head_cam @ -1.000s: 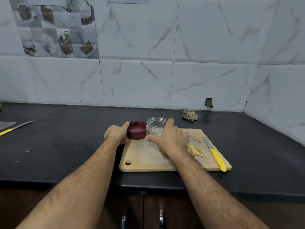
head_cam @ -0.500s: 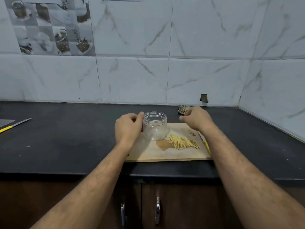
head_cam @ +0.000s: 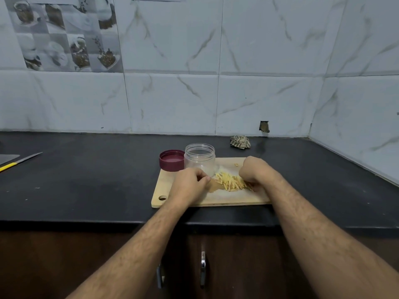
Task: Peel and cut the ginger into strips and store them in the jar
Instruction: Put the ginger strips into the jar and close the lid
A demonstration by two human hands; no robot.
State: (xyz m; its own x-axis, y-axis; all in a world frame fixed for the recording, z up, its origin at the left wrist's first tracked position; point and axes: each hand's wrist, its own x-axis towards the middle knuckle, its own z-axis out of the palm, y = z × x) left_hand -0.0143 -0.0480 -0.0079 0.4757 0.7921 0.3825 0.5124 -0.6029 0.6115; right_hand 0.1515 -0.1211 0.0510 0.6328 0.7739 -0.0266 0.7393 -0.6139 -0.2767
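Spanning the foreground, one black stone counter (head_cam: pixel 86 190) under marble-tiled walls carries one pale wooden cutting board (head_cam: pixel 216 199). Both hands have dropped onto it: left hand (head_cam: pixel 190 186) and right hand (head_cam: pixel 257 171), fingers curled, flank one pile of yellow ginger strips (head_cam: pixel 231 182); whether they pinch any, I cannot tell. Beyond the fingers stand one clear plastic jar (head_cam: pixel 200 158), released since earlier, and one maroon lid (head_cam: pixel 172 160).

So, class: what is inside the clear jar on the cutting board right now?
The clear jar stands open and looks empty through its wall. The ginger strips lie on the cutting board beside it. The left hand hides part of the jar's base.
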